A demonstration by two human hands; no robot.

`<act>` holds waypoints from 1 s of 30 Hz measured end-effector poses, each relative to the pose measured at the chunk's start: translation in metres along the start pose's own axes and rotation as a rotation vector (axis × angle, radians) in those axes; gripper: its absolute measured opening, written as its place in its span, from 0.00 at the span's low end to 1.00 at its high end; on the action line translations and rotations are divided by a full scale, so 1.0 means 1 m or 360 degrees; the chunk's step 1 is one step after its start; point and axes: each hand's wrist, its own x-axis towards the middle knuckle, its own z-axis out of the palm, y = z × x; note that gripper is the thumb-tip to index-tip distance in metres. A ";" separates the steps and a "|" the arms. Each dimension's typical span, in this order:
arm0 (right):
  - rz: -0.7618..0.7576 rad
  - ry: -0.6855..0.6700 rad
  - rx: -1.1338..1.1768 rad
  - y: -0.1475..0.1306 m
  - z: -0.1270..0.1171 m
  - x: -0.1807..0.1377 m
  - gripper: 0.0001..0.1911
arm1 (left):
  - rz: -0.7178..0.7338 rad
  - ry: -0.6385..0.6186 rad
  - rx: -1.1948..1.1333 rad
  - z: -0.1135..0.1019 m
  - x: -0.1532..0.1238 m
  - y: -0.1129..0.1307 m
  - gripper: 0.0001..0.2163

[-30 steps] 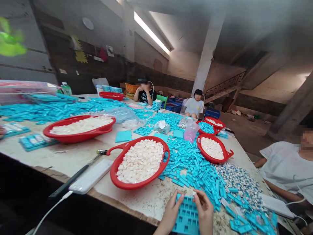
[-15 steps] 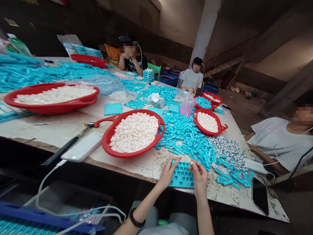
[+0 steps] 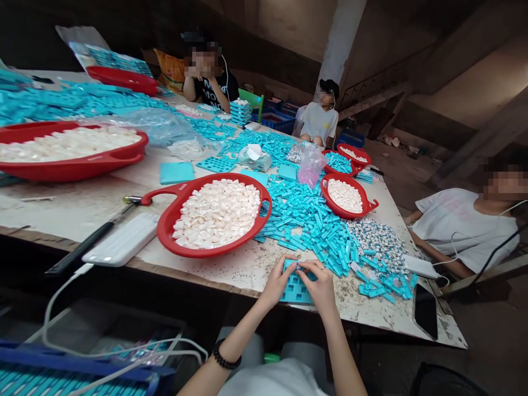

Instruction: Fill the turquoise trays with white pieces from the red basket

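Observation:
A blue plastic tray with rows of square holes [image 3: 293, 295] lies at the table's near edge, partly covered by both hands. My left hand [image 3: 275, 281] is closed on its upper left side, thumb over the top. My right hand [image 3: 320, 286] reaches across the tray from the right, its fingers pinched close to my left thumb. Whatever sits between those fingertips is hidden. Just to the left stands a red basin [image 3: 165, 230] filled with small white pieces [image 3: 216, 214].
Loose blue strips [image 3: 305, 220] and small white-and-blue pieces [image 3: 377, 237] cover the table beyond my hands. A hammer [image 3: 88, 242] and white power bank [image 3: 124, 239] lie left; a phone [image 3: 424, 311] lies right. Several people sit around the table, one at the right [image 3: 466, 225].
My right hand has moved left over the tray, toward my left thumb. The small white piece seen in its fingertips before is now out of sight. The view has shifted slightly.

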 end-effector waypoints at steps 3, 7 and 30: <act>-0.0020 -0.0042 -0.0021 0.003 0.001 -0.002 0.09 | -0.0005 -0.0007 0.0007 0.000 0.000 0.001 0.13; -0.0031 -0.0066 -0.0053 0.004 0.002 -0.006 0.12 | 0.0020 -0.0017 0.0010 -0.001 -0.001 0.003 0.13; -0.0377 -0.0315 -0.0662 -0.001 -0.008 0.014 0.11 | -0.0013 0.0013 0.0003 0.001 0.001 -0.002 0.13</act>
